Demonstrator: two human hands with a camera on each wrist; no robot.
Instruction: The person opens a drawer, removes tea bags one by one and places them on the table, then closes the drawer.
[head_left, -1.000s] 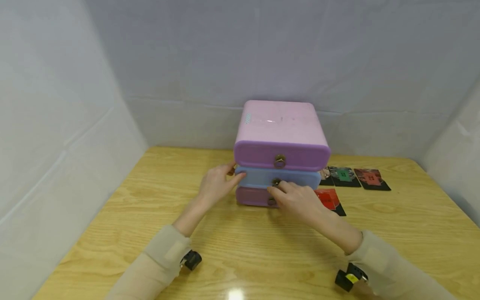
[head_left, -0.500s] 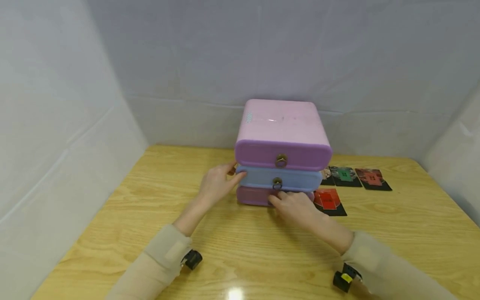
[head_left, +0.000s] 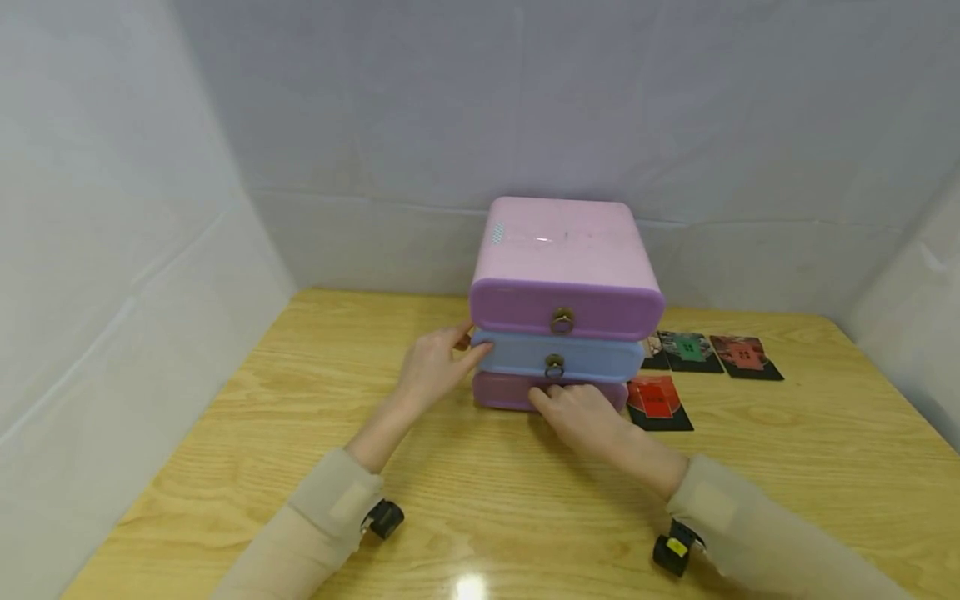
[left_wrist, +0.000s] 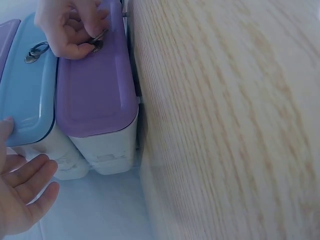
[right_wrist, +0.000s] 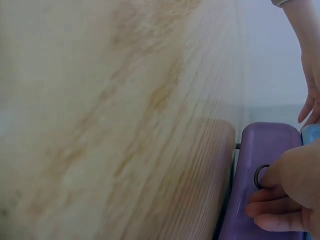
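Note:
A small plastic chest with three stacked drawers stands at the back of the table, each front bearing a metal ring pull. My right hand is at the lowest purple drawer, thumb and finger pinching its ring pull. That drawer's front looks flush with its casing in the left wrist view. My left hand steadies the chest's left side, its thumb on the edge of the blue middle drawer and the other fingers loosely extended beside it. The top purple drawer sits above, untouched.
A red and black card lies just right of the chest. Behind it, a green card, a reddish card and a partly hidden one lie in a row. Pale cloth hangs behind the wooden table.
My right hand has dropped from the blue drawer's ring pull to the lowest drawer's one, shifting slightly left. My left hand has stayed in place.

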